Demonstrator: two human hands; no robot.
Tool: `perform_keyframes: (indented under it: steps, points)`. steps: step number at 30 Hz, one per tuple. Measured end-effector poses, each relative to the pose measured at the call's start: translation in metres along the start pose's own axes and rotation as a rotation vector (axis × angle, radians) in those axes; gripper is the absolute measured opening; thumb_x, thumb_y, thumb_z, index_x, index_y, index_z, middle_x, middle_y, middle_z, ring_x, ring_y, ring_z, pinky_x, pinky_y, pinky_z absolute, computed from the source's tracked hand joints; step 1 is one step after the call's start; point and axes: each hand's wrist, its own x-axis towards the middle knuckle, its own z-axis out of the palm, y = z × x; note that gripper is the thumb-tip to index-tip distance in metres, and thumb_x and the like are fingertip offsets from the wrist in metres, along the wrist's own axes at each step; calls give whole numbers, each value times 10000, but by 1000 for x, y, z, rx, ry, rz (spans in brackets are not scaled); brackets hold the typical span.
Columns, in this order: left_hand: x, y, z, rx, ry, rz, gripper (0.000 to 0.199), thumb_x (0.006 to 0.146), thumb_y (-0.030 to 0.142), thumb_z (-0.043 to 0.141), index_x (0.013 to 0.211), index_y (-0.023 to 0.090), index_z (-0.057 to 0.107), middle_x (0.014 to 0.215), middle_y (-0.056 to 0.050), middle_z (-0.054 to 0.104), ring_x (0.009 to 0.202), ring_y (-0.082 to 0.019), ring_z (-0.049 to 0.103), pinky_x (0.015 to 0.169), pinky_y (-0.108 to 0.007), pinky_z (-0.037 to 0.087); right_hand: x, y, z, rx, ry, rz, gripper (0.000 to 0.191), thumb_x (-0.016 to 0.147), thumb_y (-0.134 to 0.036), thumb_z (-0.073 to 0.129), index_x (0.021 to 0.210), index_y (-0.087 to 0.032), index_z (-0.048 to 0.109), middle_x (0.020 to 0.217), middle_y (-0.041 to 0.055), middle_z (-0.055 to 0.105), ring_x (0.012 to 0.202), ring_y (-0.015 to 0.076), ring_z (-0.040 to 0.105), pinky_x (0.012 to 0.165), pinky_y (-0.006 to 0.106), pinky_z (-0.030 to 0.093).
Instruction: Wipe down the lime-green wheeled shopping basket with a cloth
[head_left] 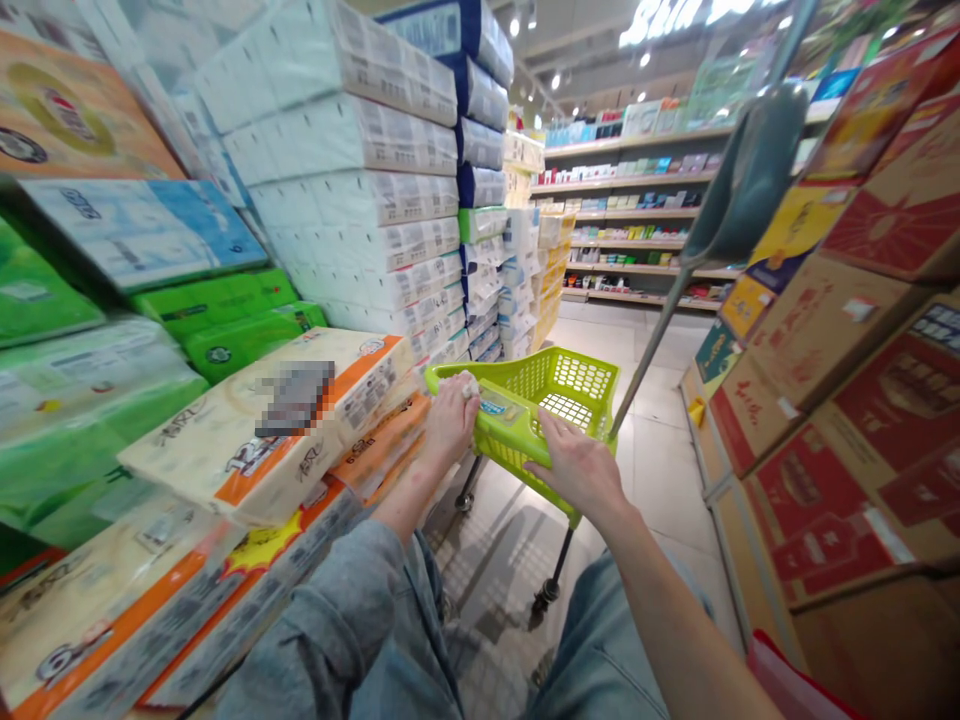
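Note:
A lime-green shopping cart [517,462] with a perforated basket stands right in front of me on thin metal legs with casters. At the left part of its handle rim is my left hand [451,412], closed on a crumpled white tissue [469,385] that pokes out by the fingers. Over the right part of the handle, my right hand [581,462] has its fingers wrapped round the green rim. A small label [493,408] shows on the handle between both hands. My fingertips are partly hidden behind the rim.
Stacked tissue packs [405,140] rise on the left, with a large cream-and-orange pack [277,410] close by my left arm. A grey pole [652,350] with a scoop-like grey holder rises at the cart's right. Cardboard cartons [817,320] line the right; stocked shelves [630,185] stand ahead past the tiled floor.

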Motion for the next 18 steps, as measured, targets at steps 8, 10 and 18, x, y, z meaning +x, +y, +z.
perform_keyframes:
  steps: [8,10,18]
  points:
    - [-31,5,0,-66,2,250,479,911,310,340,1366,169,300,1428,-108,343,1358,-212,226,1112,-461,204,-4,-1,-7,-101,-181,96,359,836,-529,432,894,-200,566,825,66,683,722,191,639,613,266,393]
    - [-23,-9,-3,-35,2,214,438,919,309,309,1333,173,358,1395,-99,397,1338,-206,272,1109,-461,200,-4,-2,-8,-107,-164,90,324,834,-501,451,866,-198,562,818,63,684,708,187,639,590,253,378]
    - [27,-33,-12,141,-84,19,405,930,368,269,894,158,614,933,-74,653,964,-199,568,1080,-486,207,-3,-2,-8,-103,-155,88,221,828,-397,471,830,-191,553,777,57,683,685,178,639,556,239,347]
